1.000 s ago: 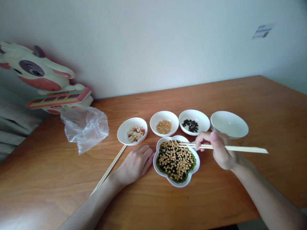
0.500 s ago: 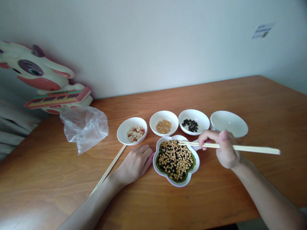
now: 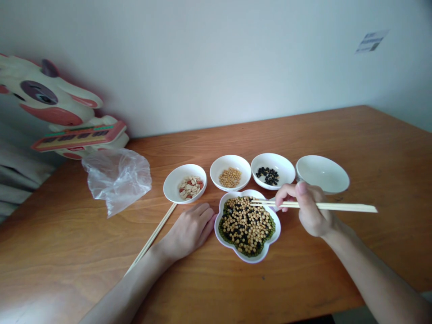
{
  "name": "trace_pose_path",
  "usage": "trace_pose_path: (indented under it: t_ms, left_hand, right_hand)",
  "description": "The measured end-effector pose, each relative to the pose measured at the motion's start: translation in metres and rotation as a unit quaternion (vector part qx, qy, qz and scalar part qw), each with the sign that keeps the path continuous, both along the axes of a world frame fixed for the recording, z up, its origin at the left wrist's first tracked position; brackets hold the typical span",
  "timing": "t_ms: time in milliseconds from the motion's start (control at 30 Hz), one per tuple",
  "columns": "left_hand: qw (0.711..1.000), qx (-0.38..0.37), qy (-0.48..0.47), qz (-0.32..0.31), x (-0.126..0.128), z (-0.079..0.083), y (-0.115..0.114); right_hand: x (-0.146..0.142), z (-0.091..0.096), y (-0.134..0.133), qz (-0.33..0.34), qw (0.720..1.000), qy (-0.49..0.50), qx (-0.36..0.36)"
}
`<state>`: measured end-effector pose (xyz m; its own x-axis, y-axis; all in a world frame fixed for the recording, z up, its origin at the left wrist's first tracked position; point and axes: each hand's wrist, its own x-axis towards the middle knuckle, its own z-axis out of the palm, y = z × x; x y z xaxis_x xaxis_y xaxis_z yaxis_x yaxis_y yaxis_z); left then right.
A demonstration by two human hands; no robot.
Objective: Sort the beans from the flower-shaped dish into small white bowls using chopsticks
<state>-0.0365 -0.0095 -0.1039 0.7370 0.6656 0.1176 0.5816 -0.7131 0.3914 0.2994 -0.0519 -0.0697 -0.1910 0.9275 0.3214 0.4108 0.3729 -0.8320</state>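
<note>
We saw the right hand [image 3: 312, 209] holding chopsticks [image 3: 337, 207] in a narrow grip, the tips above the flower-shaped dish [image 3: 249, 259] of mixed beans [image 3: 246, 227], near the table's [image 3: 67, 252] long side. The left hand [image 3: 189, 231] lay open just beside the dish. Behind was a white wall [image 3: 202, 67].

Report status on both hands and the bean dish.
Right hand holding wooden chopsticks, tips over flower-shaped dish of mixed beans. Left hand resting beside dish. Second chopsticks lying by left hand.
</note>
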Motion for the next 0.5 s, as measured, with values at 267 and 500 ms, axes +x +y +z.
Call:
trace_pose_path:
  t_ms: [267,500]
  left_hand:
    - [1.000,0.011,0.000,-0.006,0.0007,0.0012,0.0006]
    - [1.000,0.013,-0.007,-0.007,0.0000,0.0003,0.0006]
  right_hand:
    - [-0.0003,-0.0045,0.0017,-0.035,0.998,0.040,0.017]
    - [-0.0008,0.0025,-0.0036,-0.103,0.973,0.200,0.053]
